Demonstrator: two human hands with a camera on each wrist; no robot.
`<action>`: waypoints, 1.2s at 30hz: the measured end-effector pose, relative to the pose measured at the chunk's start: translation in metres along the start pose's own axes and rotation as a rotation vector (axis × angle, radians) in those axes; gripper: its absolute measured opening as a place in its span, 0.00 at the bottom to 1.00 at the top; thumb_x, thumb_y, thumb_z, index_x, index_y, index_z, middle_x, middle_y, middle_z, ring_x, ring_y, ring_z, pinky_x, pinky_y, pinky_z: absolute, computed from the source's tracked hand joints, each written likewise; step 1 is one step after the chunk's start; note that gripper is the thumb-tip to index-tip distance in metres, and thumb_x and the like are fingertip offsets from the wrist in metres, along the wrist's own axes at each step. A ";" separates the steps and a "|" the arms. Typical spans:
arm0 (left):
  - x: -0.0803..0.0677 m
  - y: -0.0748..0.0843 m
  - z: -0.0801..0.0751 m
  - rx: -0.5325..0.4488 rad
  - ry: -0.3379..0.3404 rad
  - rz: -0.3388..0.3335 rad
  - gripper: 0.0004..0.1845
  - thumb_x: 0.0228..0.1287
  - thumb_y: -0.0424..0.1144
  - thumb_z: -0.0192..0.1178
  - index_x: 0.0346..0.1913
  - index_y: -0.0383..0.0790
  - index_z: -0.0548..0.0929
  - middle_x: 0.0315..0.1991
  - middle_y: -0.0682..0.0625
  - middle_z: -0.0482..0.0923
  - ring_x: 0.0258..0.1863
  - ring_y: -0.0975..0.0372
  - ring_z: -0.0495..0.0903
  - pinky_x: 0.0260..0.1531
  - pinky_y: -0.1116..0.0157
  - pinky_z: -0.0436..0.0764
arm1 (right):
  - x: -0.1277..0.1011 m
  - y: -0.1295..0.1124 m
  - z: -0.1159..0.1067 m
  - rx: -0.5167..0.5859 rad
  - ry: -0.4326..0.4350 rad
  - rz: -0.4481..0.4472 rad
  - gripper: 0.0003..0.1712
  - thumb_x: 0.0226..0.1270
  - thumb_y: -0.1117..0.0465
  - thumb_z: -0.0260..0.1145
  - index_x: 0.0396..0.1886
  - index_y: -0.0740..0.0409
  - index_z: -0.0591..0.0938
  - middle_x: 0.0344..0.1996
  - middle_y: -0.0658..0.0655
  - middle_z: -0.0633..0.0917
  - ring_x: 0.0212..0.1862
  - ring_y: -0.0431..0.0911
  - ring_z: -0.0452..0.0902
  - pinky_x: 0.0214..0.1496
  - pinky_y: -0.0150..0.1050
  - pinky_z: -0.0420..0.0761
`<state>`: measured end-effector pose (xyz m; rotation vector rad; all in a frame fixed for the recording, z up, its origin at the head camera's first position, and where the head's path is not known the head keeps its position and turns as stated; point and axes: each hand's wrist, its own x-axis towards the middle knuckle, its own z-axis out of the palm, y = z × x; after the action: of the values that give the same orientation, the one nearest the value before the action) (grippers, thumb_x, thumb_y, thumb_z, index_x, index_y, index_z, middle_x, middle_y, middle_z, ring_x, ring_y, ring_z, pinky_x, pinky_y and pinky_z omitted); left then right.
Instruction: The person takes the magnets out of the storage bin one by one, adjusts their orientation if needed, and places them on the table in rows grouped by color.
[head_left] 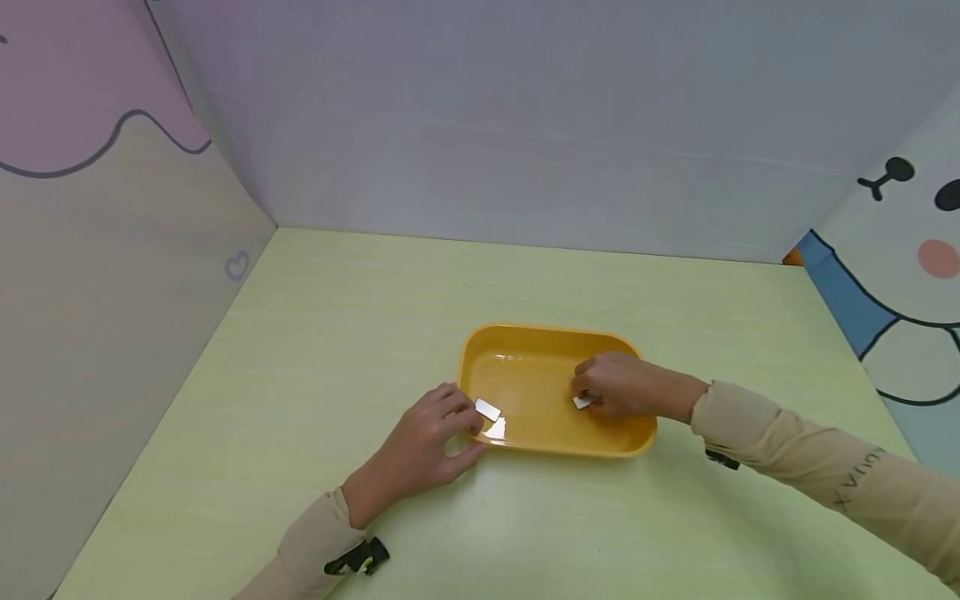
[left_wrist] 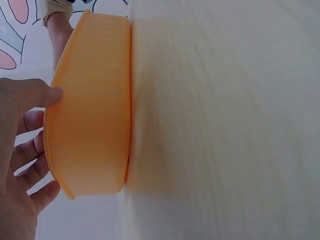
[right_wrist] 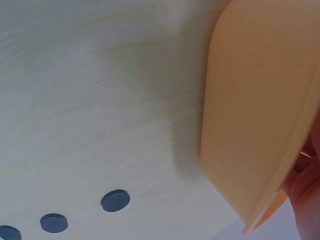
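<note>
A shallow yellow tray [head_left: 525,450] stands on the pale table. My left hand [head_left: 431,442] grips its front left corner; in the left wrist view the thumb [left_wrist: 52,95] presses the outer wall by the rim and the fingers curve over the other side. Just beside those fingertips, a small white rectangular piece [head_left: 487,410] lies inside the tray. Reaching over the right rim, my right hand [head_left: 618,385] pinches a second small white piece [head_left: 582,402], partly hidden by the fingers. The right wrist view shows mostly the tray's outer wall [right_wrist: 255,110], with this hand at the edge.
The light wooden table [head_left: 360,308] surrounds the tray. A plain pale wall panel [head_left: 510,167] rises behind it, with printed panels at the left [head_left: 112,275] and right [head_left: 900,275]. Several dark round shapes [right_wrist: 115,200] show low in the right wrist view.
</note>
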<state>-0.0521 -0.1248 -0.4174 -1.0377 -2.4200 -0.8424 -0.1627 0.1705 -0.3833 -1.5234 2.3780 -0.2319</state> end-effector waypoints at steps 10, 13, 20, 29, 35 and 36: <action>0.001 0.002 -0.001 0.008 -0.006 -0.001 0.12 0.47 0.39 0.72 0.31 0.46 0.78 0.34 0.56 0.75 0.38 0.63 0.71 0.45 0.64 0.73 | -0.009 -0.001 -0.008 0.045 0.063 0.022 0.06 0.52 0.69 0.68 0.27 0.54 0.81 0.20 0.47 0.72 0.23 0.37 0.63 0.27 0.31 0.67; 0.001 0.002 -0.001 0.009 -0.007 -0.001 0.12 0.47 0.39 0.72 0.31 0.46 0.78 0.34 0.56 0.75 0.39 0.63 0.71 0.44 0.64 0.73 | -0.014 -0.003 -0.012 0.117 0.095 0.062 0.06 0.52 0.67 0.69 0.31 0.55 0.83 0.23 0.47 0.76 0.25 0.38 0.67 0.29 0.31 0.71; 0.001 0.002 -0.002 0.011 -0.012 -0.013 0.11 0.49 0.41 0.70 0.30 0.46 0.77 0.34 0.56 0.75 0.40 0.62 0.71 0.44 0.64 0.74 | -0.030 -0.005 -0.022 0.232 0.214 0.069 0.07 0.52 0.67 0.70 0.32 0.55 0.84 0.27 0.46 0.80 0.26 0.40 0.71 0.28 0.31 0.74; -0.001 0.002 -0.003 0.013 -0.011 -0.019 0.11 0.49 0.41 0.71 0.30 0.45 0.77 0.34 0.55 0.74 0.39 0.62 0.71 0.42 0.64 0.74 | -0.053 -0.004 -0.028 0.233 0.305 0.076 0.10 0.50 0.70 0.69 0.33 0.53 0.84 0.29 0.44 0.80 0.25 0.38 0.71 0.26 0.31 0.75; -0.001 0.002 -0.002 0.008 -0.015 -0.027 0.11 0.50 0.41 0.70 0.30 0.45 0.77 0.34 0.56 0.74 0.39 0.62 0.71 0.42 0.65 0.74 | -0.069 -0.008 -0.032 0.228 0.333 0.086 0.12 0.50 0.71 0.70 0.33 0.52 0.83 0.30 0.43 0.81 0.26 0.37 0.73 0.26 0.33 0.76; -0.001 0.002 -0.003 0.008 -0.016 -0.029 0.11 0.49 0.41 0.71 0.30 0.45 0.77 0.34 0.56 0.74 0.39 0.62 0.71 0.42 0.65 0.74 | -0.071 -0.009 -0.033 0.225 0.334 0.097 0.13 0.50 0.71 0.70 0.34 0.52 0.84 0.30 0.43 0.81 0.27 0.37 0.73 0.26 0.33 0.76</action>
<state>-0.0497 -0.1255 -0.4148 -1.0124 -2.4549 -0.8365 -0.1386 0.2303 -0.3373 -1.3477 2.5591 -0.7575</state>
